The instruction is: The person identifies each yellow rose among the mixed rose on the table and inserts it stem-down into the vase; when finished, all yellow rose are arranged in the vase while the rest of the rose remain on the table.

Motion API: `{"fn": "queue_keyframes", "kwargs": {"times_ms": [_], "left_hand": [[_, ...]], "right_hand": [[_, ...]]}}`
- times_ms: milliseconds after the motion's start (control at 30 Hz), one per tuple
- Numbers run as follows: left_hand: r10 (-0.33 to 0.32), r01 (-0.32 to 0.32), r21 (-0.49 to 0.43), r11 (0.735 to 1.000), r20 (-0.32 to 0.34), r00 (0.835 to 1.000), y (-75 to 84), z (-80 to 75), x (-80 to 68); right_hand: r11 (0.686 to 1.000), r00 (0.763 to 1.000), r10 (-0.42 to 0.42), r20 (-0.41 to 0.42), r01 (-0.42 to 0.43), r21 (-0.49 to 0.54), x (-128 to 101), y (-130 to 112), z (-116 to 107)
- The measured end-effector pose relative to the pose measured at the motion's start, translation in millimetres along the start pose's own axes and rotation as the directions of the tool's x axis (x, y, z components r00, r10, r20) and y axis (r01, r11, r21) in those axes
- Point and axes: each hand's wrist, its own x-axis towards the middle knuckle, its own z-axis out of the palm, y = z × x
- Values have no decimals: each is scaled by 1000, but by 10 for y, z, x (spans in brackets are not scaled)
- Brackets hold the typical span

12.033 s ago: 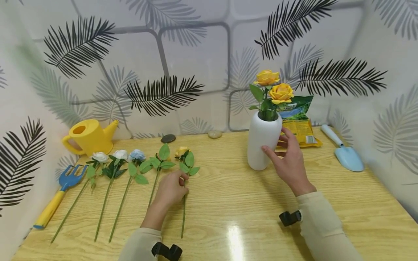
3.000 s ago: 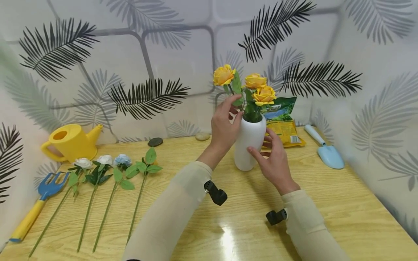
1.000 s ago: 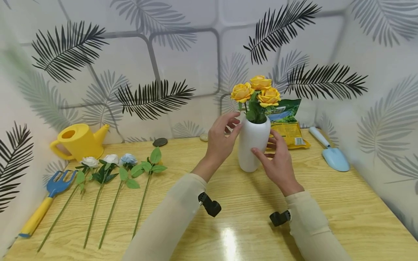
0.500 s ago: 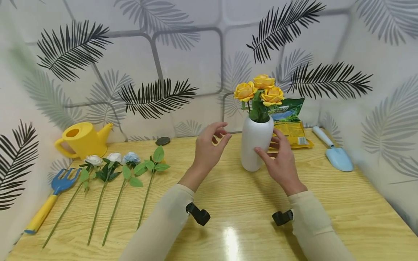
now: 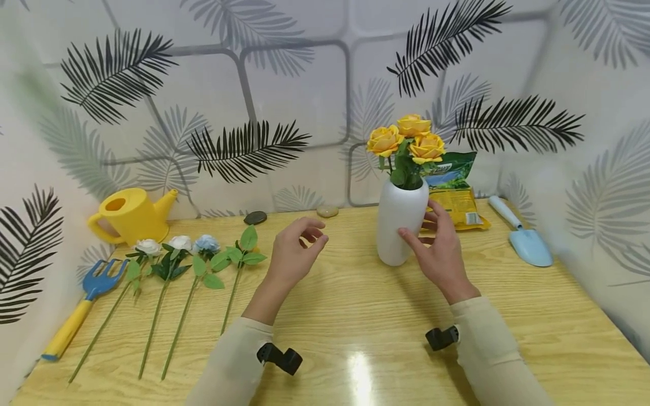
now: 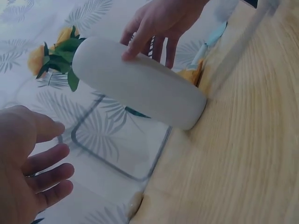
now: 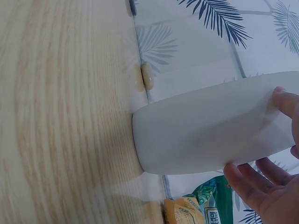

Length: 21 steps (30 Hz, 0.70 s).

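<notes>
A white vase stands upright on the table, with three yellow roses in its mouth. My right hand holds it from the right, thumb on the front and fingers round the side; the right wrist view shows this hand against the vase wall. Apart from the vase, to its left, my left hand is over the table with loosely bent fingers and nothing in them. Left of that hand lie a leafy stem whose yellow bloom is mostly hidden, a light-blue rose and two white roses.
At the back left is a yellow watering can, with a blue hand fork in front. A dark stone and a pale stone lie along the wall. Behind the vase leans a green-yellow packet; a light-blue trowel lies far right.
A third yellow rose went from the table into the vase, carried by my left hand. That hand then let go and drew back left and down. My right hand stayed on the vase.
</notes>
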Motion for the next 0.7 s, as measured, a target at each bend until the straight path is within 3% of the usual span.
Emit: {"fn": "queue_keyframes", "kwargs": {"times_ms": [200,333,567,700], "left_hand": [[-78,80,-27,996,79,994,-100,-191,-130],[-138,135,36,990,121,983,-137,-410,-186],[-201,200,181,963,-12,980,-275,-868,-215],[-230,226,238,945,-13,973,-379,-1069,-253]], "right_hand": [[1000,1000,7,1,-7,10,-2,0,-4],[1000,1000,5,1,-5,18,9,-9,9],[1000,1000,6,3,-6,20,7,-10,20],[1000,1000,10,3,-10,18,-4,-9,10]]}}
